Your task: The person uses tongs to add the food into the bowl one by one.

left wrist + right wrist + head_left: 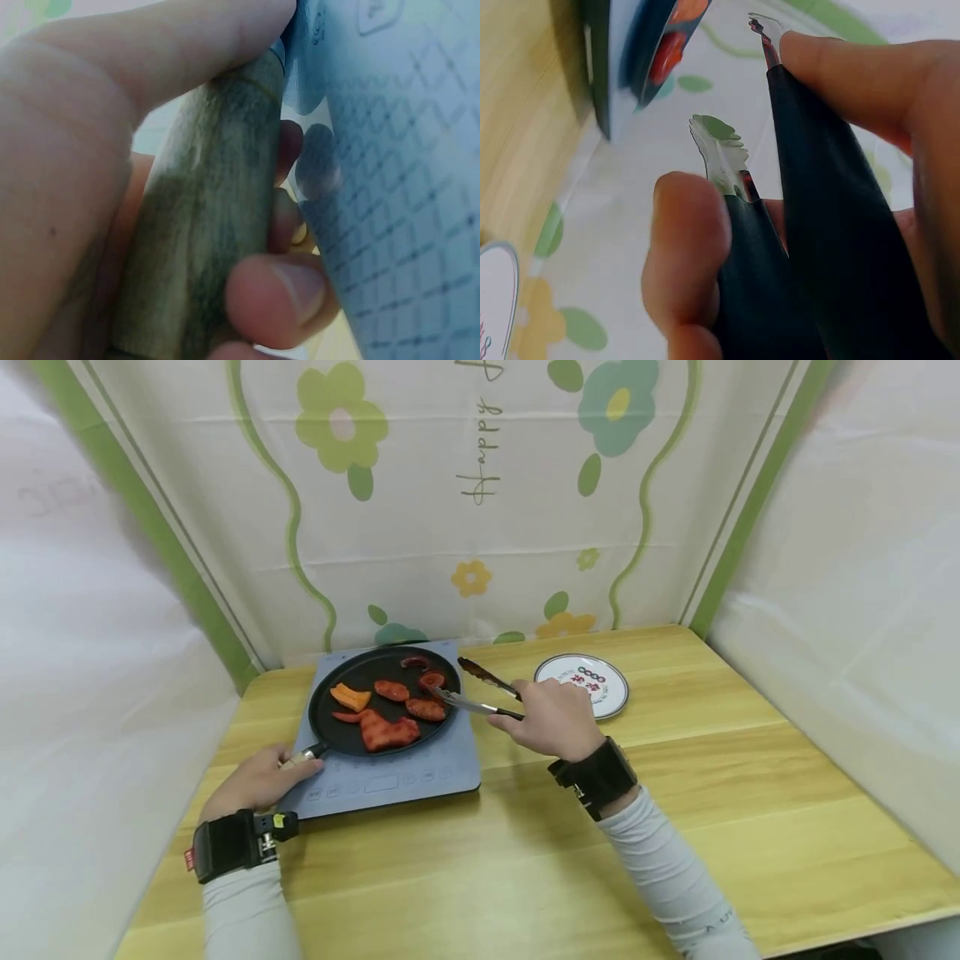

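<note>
My left hand grips the wooden handle of a round black frying pan. In the pan lie a wing-shaped red piece, an orange piece, two oval reddish-brown pieces and curled dark red pieces near the far right rim. My right hand holds metal tongs with black grips, thumb on one arm and fingers round the other. The tongs' arms are spread; one tip overlaps the food at the pan's right side, the other stands higher, past the rim.
Under the pan is a flat grey induction cooktop with touch controls along its front. A white plate with a dark rim and red print sits behind my right hand on the wooden table. A flowered cloth hangs behind.
</note>
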The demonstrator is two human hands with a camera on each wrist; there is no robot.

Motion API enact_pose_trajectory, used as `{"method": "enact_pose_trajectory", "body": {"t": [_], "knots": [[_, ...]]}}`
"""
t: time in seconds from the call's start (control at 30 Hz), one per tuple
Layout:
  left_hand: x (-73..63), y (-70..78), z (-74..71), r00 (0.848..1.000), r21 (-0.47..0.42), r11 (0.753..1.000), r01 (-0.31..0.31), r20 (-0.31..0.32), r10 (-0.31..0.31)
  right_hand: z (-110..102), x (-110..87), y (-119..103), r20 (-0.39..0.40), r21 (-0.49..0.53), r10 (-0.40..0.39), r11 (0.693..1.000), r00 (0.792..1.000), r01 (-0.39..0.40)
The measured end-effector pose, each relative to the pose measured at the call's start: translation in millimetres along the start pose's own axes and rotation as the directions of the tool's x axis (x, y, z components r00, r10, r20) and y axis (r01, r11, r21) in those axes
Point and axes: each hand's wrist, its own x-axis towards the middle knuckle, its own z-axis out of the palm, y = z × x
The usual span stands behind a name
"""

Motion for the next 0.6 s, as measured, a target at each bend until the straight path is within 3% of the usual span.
{"method": "enact_pose_trajectory", "body": {"t": [0.17, 0.4, 0.6], "knots": [[-1.2, -4.6, -0.1, 1.0, 0.016, 1.0, 0.008, 0.008, -0.008, -2.7, 2.8, 16.7, 0.017, 0.018, 0.056, 0.998, 0.998, -0.056], [-1.0, -8.1, -0.7, 1.0, 0.029, 0.999, 0.016, 0.012, -0.016, -5.6, 10.8, 45.8, -0.02, 0.035, 0.096, 0.995, 0.995, -0.095], [2.5, -6.3, 0.6, 1.0, 0.017, 1.0, 0.007, 0.025, -0.008, -10.2, 13.4, 78.5, 0.026, 0.089, 0.186, 0.978, 0.982, -0.188]]}}
